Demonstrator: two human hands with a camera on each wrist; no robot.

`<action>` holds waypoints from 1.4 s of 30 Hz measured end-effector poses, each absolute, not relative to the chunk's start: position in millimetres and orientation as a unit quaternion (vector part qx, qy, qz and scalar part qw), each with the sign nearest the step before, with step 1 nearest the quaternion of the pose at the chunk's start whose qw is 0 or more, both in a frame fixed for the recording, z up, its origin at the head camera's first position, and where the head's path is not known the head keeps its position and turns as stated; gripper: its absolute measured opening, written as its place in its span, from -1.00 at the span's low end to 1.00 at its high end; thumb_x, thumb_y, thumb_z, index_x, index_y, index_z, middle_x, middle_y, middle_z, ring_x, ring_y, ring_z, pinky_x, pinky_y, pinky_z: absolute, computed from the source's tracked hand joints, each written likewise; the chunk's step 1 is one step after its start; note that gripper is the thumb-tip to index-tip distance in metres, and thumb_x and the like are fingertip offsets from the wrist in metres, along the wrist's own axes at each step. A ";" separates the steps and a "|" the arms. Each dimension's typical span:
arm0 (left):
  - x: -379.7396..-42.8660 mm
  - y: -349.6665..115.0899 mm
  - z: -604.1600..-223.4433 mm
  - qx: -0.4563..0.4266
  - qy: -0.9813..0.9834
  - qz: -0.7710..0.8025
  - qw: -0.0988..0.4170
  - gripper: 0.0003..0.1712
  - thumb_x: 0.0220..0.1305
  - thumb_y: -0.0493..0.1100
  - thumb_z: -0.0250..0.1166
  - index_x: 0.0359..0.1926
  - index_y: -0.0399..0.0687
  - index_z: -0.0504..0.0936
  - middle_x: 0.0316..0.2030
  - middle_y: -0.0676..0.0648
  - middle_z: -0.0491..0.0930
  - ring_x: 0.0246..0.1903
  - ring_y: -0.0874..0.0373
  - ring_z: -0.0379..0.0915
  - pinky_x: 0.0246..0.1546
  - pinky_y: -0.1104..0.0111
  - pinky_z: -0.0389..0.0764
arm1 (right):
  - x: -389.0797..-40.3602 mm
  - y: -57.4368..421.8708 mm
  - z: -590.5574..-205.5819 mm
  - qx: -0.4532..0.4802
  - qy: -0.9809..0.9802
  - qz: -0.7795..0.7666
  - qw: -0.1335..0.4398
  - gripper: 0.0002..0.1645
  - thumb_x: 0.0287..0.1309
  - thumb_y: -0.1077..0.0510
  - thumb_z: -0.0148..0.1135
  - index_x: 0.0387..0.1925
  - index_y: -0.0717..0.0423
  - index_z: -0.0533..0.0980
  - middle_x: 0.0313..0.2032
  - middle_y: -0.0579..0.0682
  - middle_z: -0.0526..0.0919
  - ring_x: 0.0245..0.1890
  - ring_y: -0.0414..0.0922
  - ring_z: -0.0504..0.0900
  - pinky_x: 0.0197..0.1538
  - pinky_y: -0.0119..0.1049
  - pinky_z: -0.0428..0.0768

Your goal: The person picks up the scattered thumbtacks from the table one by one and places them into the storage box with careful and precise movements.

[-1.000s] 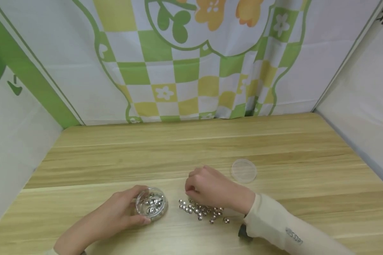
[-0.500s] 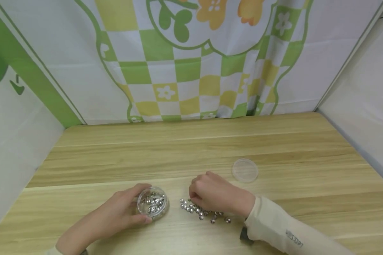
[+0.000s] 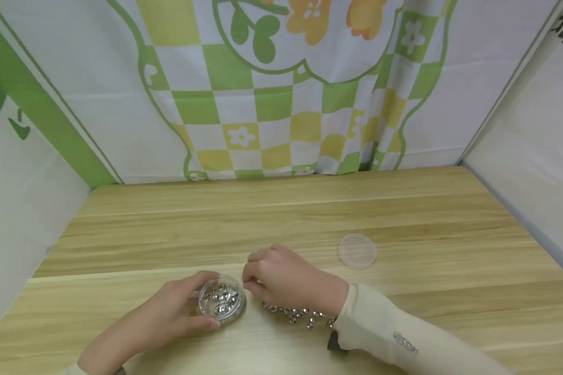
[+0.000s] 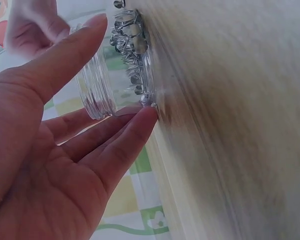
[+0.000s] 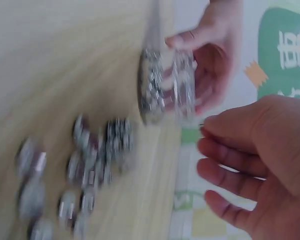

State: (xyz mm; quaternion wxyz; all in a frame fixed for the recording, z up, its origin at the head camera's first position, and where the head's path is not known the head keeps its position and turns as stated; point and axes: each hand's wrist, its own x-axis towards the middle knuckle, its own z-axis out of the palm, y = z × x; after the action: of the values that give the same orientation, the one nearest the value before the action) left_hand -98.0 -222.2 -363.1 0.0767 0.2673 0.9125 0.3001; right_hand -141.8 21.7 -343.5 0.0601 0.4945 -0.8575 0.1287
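Observation:
My left hand (image 3: 171, 310) holds a round clear plastic jar (image 3: 237, 312) upright on the table, thumb on one side and fingers round the other. Shiny silver beads (image 4: 132, 37) lie in the bottom of the jar. Just right of the jar's rim is my right hand (image 3: 288, 281). In the right wrist view its thumb and forefinger pinch a tiny dark speck (image 5: 201, 125), seemingly a silver bead, mostly hidden by the fingertips. Below my right hand, a loose cluster of silver beads (image 3: 293, 315) lies on the table, partly covered by hand and wrist.
A clear round lid (image 3: 357, 251) lies flat on the wooden table (image 3: 281, 208), behind my right forearm. A checked green and yellow curtain (image 3: 274, 104) hangs along the back edge. White cloth walls stand at both sides.
My right hand has moved left from above the loose beads to the jar's rim, uncovering some table behind it. The left hand and the jar have stayed in place.

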 end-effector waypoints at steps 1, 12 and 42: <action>-98.3 -222.4 -363.2 0.267 0.912 0.301 0.078 -0.19 -0.01 0.18 0.45 0.18 -0.13 0.41 -0.01 -0.15 0.65 -0.02 -0.01 0.56 -0.01 -0.11 0.64 | -141.4 15.5 -343.4 0.500 -0.854 0.126 0.065 -0.91 0.16 0.10 0.30 -0.34 -0.04 0.70 -0.40 -0.20 0.71 -0.38 -0.31 0.59 -0.22 -0.35 0.60; -98.5 -223.9 -364.9 0.272 0.900 0.324 0.107 -0.18 0.02 0.19 0.42 0.23 -0.09 0.39 0.09 -0.20 0.60 -0.01 -0.02 0.57 -0.04 -0.02 0.69 | -144.2 -12.0 -350.7 0.509 -0.845 0.132 0.094 -0.85 0.19 0.04 0.29 -0.25 -0.06 0.71 -0.34 -0.20 0.73 -0.33 -0.33 0.59 -0.20 -0.41 0.58; -98.7 -223.5 -366.4 0.268 0.911 0.305 0.069 -0.14 -0.04 0.21 0.44 0.20 -0.16 0.42 0.03 -0.25 0.63 0.00 -0.15 0.55 0.00 -0.20 0.60 | -144.9 56.2 -369.1 0.480 -0.865 0.141 -0.025 -0.94 0.06 0.18 0.39 -0.38 -0.04 0.71 -0.47 -0.18 0.70 -0.47 -0.36 0.53 -0.27 -0.38 0.59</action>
State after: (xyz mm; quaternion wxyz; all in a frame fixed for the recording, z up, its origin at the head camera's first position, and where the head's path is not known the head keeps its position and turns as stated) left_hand -98.7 -223.5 -366.4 0.0692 0.2682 0.9110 0.3054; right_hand -144.9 56.2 -369.1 -0.0247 0.4803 -0.8654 0.1408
